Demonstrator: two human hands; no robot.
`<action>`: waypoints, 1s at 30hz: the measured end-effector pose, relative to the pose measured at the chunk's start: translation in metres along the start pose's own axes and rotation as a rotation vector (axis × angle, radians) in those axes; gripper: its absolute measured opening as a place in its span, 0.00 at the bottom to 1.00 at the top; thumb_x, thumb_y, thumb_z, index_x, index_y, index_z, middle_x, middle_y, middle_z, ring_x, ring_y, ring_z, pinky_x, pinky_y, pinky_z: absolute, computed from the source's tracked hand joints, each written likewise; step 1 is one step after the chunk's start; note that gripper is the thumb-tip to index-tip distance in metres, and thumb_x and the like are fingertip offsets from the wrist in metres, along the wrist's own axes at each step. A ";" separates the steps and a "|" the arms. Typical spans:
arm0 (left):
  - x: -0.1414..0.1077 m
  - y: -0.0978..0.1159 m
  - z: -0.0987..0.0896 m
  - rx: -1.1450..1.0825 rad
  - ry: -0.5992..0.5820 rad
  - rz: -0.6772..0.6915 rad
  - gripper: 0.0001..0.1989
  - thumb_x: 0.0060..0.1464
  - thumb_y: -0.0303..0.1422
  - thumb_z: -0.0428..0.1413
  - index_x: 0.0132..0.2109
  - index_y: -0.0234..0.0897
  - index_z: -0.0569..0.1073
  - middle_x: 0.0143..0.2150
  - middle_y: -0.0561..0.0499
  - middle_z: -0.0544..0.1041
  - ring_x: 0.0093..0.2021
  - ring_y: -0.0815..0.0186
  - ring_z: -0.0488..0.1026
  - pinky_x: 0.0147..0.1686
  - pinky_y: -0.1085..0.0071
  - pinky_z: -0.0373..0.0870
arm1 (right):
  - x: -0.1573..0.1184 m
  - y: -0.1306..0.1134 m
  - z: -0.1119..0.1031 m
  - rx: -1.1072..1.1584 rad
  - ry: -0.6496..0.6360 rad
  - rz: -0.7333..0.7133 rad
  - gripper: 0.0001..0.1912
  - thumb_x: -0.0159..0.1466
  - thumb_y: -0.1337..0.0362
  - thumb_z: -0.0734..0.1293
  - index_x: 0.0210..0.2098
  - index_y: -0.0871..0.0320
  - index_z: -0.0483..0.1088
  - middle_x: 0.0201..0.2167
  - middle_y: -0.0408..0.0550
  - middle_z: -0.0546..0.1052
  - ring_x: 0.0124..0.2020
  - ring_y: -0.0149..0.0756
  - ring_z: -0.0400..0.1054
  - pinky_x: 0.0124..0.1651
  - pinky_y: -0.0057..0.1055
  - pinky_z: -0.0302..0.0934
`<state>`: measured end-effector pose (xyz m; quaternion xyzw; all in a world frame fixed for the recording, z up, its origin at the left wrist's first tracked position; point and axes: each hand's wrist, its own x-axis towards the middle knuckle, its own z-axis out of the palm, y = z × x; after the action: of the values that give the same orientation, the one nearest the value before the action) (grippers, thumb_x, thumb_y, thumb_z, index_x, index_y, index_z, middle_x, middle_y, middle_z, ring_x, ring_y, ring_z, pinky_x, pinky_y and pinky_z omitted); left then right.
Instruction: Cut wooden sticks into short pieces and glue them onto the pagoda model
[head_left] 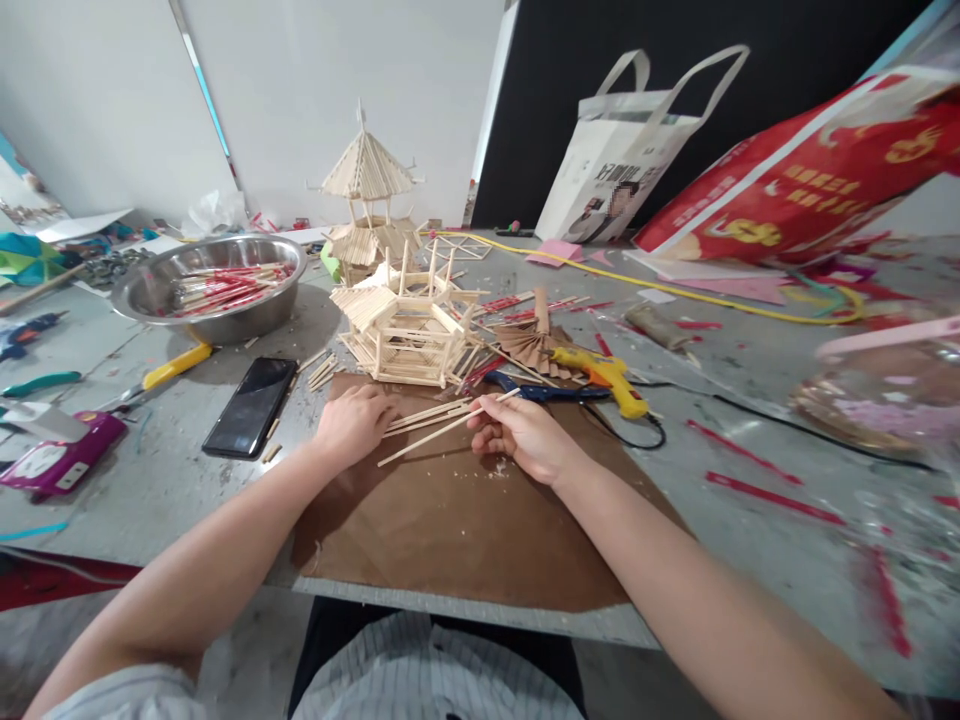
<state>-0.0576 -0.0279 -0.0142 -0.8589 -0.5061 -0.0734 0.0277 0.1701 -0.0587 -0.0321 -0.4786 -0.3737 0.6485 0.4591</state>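
Note:
My right hand (525, 435) pinches a thin wooden stick (424, 444) between thumb and fingertips; its free end slants down to the left above a brown mat (465, 540). My left hand (358, 425) is closed, back upward, at the mat's far left edge; whatever its fingers hold is hidden. Between the hands lie several loose wooden sticks (431, 414). Just beyond them stands a many-sided openwork model (409, 340) built of wooden sticks, with upright posts and part of a slatted roof. Behind it rises a similar pavilion (367, 170) with a pointed roof.
To the right are a yellow glue gun (611, 380), a brown pleated fan shape (536, 345) and red wrappers (776, 497). A phone (251, 405), a yellow-handled tool (176, 366) and a metal bowl (274, 300) of red-wrapped sticks lie left. Bags (585, 160) stand behind.

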 end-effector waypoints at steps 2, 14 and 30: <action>0.001 -0.011 -0.007 0.024 0.040 -0.081 0.17 0.56 0.38 0.40 0.40 0.41 0.71 0.41 0.48 0.71 0.43 0.64 0.66 0.37 0.72 0.63 | -0.001 0.000 0.000 -0.005 -0.002 0.002 0.06 0.59 0.64 0.60 0.30 0.60 0.65 0.22 0.42 0.71 0.18 0.27 0.67 0.20 0.23 0.61; 0.027 -0.082 -0.008 0.211 -0.003 -0.486 0.16 0.52 0.35 0.42 0.39 0.39 0.73 0.42 0.43 0.73 0.43 0.57 0.68 0.37 0.66 0.65 | -0.001 0.001 -0.001 -0.011 -0.014 -0.001 0.06 0.57 0.63 0.62 0.30 0.60 0.66 0.22 0.43 0.72 0.18 0.27 0.67 0.21 0.24 0.62; 0.063 -0.105 -0.016 0.224 -0.194 -0.500 0.14 0.45 0.32 0.51 0.38 0.30 0.75 0.41 0.34 0.74 0.45 0.52 0.69 0.40 0.63 0.64 | -0.002 0.000 0.000 -0.026 -0.014 -0.002 0.07 0.57 0.62 0.62 0.29 0.60 0.66 0.22 0.43 0.72 0.17 0.27 0.67 0.20 0.23 0.61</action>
<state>-0.1209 0.0761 0.0090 -0.7020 -0.7075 0.0611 0.0549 0.1707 -0.0607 -0.0315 -0.4794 -0.3860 0.6464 0.4509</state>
